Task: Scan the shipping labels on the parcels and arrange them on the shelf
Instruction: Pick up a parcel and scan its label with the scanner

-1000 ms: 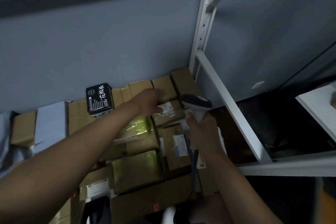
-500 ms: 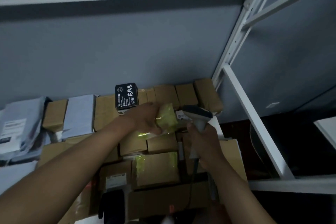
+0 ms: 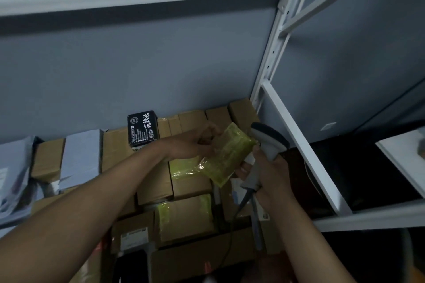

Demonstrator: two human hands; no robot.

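Observation:
My left hand [image 3: 195, 145] grips a small parcel wrapped in yellow-green tape [image 3: 226, 154] and holds it tilted in the air above the stacked boxes. My right hand [image 3: 269, 170] holds a grey handheld barcode scanner [image 3: 266, 145] by its handle, with the scanner head right beside the parcel's upper right edge. The fingertips of my right hand also touch the parcel's lower right side. No shipping label shows on the face of the parcel turned toward me.
Brown cardboard parcels [image 3: 190, 218] fill the shelf below, some with yellow tape. A black box with white characters [image 3: 143, 130] stands at the back. Grey mailer bags [image 3: 13, 177] lie at left. A white shelf upright [image 3: 269, 69] and beam [image 3: 301, 147] bound the right.
My left hand has lifted the yellow-taped parcel off the stack and turned it up toward the scanner. The right hand with the scanner has closed in on it.

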